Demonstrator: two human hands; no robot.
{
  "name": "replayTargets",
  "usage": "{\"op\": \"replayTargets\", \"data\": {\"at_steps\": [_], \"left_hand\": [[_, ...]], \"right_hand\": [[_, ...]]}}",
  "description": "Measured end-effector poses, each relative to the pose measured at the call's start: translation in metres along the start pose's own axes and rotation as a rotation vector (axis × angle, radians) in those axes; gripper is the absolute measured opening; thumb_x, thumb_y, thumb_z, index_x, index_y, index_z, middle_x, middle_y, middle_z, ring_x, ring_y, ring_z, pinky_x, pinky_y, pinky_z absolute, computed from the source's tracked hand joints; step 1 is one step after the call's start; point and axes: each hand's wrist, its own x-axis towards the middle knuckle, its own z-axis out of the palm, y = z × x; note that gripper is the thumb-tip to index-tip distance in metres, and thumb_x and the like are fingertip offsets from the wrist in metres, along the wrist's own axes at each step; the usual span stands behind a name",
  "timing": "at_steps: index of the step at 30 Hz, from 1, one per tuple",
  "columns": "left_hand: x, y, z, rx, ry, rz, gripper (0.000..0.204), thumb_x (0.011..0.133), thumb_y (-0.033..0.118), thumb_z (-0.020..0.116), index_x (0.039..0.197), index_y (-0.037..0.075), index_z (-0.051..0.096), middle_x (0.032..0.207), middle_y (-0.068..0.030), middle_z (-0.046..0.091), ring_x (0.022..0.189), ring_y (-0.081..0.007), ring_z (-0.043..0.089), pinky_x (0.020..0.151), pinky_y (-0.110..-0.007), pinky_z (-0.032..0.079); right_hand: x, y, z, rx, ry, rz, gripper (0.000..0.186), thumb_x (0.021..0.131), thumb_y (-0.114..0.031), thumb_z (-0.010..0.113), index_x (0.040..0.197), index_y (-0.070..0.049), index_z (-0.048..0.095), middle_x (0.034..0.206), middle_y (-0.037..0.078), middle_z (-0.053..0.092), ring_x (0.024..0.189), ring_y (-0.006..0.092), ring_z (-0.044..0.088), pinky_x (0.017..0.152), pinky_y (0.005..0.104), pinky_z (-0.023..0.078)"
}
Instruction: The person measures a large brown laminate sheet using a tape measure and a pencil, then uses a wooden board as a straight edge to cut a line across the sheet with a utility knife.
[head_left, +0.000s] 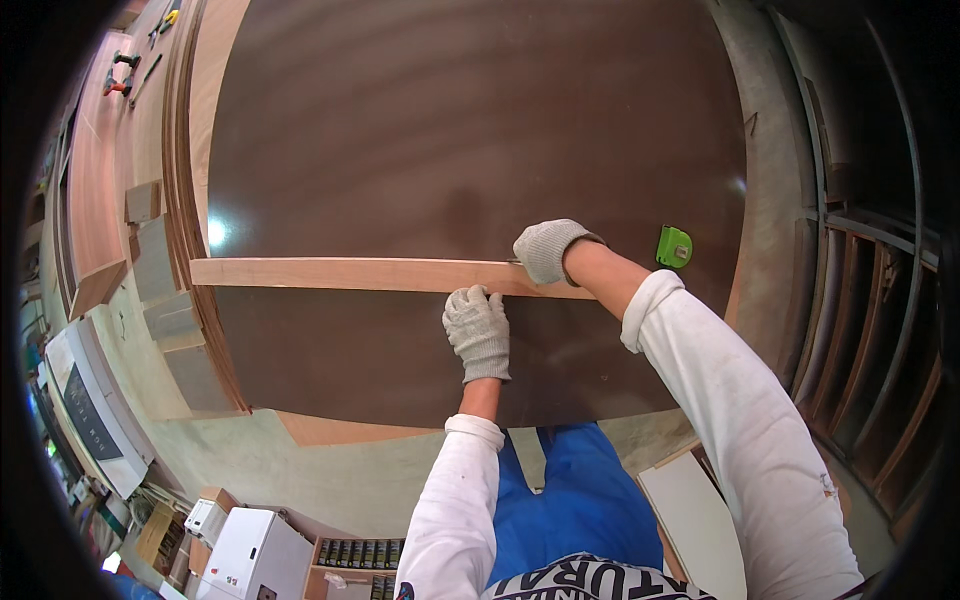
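Note:
A long, pale wooden strip (350,272) lies across the large dark brown panel (450,120). My left hand (477,330), in a grey knitted glove, is at the strip's near edge with its fingertips pressing on it. Further right, my gloved right hand (552,250) is closed above the strip's far edge. A small dark tip shows beside its fingers at the strip; what it belongs to is hidden in the glove. My right forearm covers the strip's right end. To the right of that hand, a green tape measure (674,247) rests on the panel.
Stacked sheets (185,200) lie beneath and left of the panel, with grey block-like pieces (165,260) beside them. A red cordless drill (120,75) and pliers (165,22) lie far left. Dark metal racking (870,300) stands at right. A white cabinet (255,555) is lower left.

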Motion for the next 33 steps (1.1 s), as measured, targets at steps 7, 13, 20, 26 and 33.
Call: {"op": "replayTargets", "data": {"at_steps": [7,13,20,26,33], "left_hand": [[0.002,0.009,0.007,-0.036,0.017,-0.023,0.025,0.091,0.031,0.075,0.103,0.011,0.065,0.106,-0.0113,0.065,0.110,-0.0339,0.061,0.096,-0.050,0.048],[0.004,-0.004,-0.005,0.017,-0.017,-0.002,0.023,0.092,0.032,0.073,0.099,0.012,0.064,0.100,-0.0103,0.064,0.104,-0.0330,0.061,0.090,-0.050,0.048],[0.022,-0.034,-0.039,-0.152,0.068,-0.135,0.041,0.092,0.031,0.076,0.121,0.006,0.060,0.119,-0.0154,0.063,0.115,-0.0370,0.062,0.097,-0.051,0.051],[0.076,-0.104,-0.120,0.075,0.089,-0.439,0.095,0.082,0.038,0.087,0.153,-0.002,0.038,0.164,-0.0277,0.029,0.140,-0.0431,0.047,0.113,-0.053,0.043],[0.106,-0.130,-0.146,-0.053,0.010,-0.606,0.113,0.077,0.047,0.088,0.161,-0.002,0.030,0.170,-0.0286,0.019,0.140,-0.0408,0.049,0.111,-0.051,0.046]], "right_hand": [[0.000,0.013,0.009,0.028,0.044,-0.003,0.028,0.087,-0.010,0.069,0.112,-0.005,0.080,0.117,0.020,0.076,0.106,0.0365,0.075,0.088,0.0457,0.061],[0.005,-0.006,0.008,0.033,0.095,-0.010,0.027,0.091,-0.015,0.066,0.112,-0.008,0.081,0.118,0.020,0.076,0.107,0.0361,0.075,0.088,0.0465,0.061],[-0.002,0.008,0.013,-0.037,0.205,-0.005,0.024,0.085,-0.014,0.062,0.099,-0.008,0.080,0.108,0.018,0.077,0.102,0.0380,0.074,0.087,0.0478,0.060],[-0.001,-0.011,0.007,-0.075,0.129,0.033,0.025,0.088,-0.013,0.060,0.100,-0.005,0.080,0.108,0.019,0.077,0.103,0.0380,0.074,0.088,0.0475,0.060],[0.002,-0.021,0.006,-0.082,0.123,0.036,0.027,0.091,-0.017,0.062,0.107,-0.007,0.080,0.112,0.020,0.076,0.106,0.0375,0.074,0.091,0.0478,0.060]]}}
